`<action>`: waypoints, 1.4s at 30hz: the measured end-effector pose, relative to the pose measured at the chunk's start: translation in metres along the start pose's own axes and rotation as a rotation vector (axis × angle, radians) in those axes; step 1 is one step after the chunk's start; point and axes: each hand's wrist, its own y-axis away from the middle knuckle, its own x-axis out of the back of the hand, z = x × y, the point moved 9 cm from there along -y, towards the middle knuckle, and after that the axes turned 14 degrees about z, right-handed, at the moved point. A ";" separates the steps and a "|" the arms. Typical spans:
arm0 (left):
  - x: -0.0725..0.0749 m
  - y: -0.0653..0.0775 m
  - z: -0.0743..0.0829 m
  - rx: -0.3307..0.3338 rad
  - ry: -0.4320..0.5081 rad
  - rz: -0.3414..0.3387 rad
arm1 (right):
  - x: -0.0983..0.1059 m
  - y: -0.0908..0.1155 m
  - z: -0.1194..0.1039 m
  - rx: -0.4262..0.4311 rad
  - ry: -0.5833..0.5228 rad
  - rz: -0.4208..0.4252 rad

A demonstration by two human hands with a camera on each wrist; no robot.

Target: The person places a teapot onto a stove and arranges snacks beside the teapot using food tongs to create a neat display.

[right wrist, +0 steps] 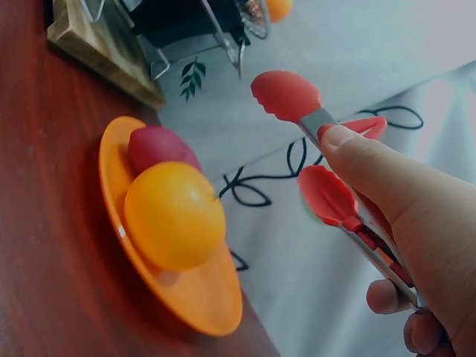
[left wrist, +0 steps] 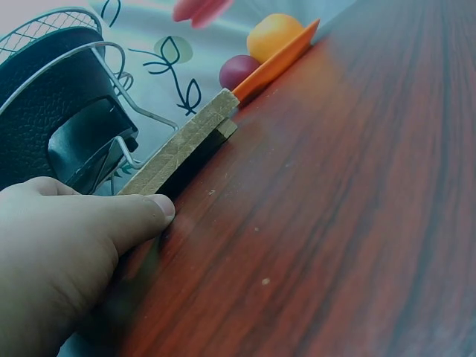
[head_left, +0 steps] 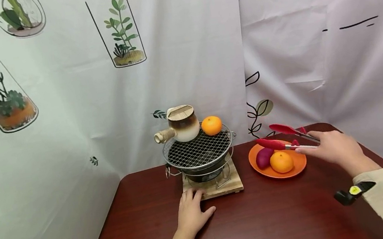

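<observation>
My right hand (head_left: 337, 149) grips red-tipped metal tongs (right wrist: 320, 119), their two tips spread apart above an orange plate (head_left: 300, 165). On that plate lie an orange (head_left: 282, 162) and a purple, smooth-skinned item (head_left: 264, 157). With fingers extended, my left hand (head_left: 191, 215) rests at the front left edge of a wooden board (head_left: 237, 181). The left thumb (left wrist: 160, 212) lies along the board's front side. A small round grill (head_left: 198, 162) with a wire mesh stands on this board. A lidded pot (head_left: 185, 128) and a second orange (head_left: 211, 125) sit on the mesh.
The dark red-brown table (head_left: 268, 224) carries everything. White curtains (head_left: 196, 52) printed with plants hang close behind the table and along its left side. The pot's side handle (head_left: 164, 135) juts out to the left past the grill rim.
</observation>
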 end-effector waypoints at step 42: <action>-0.001 0.000 0.000 0.001 0.007 0.004 | -0.043 0.039 0.035 0.002 0.037 -0.117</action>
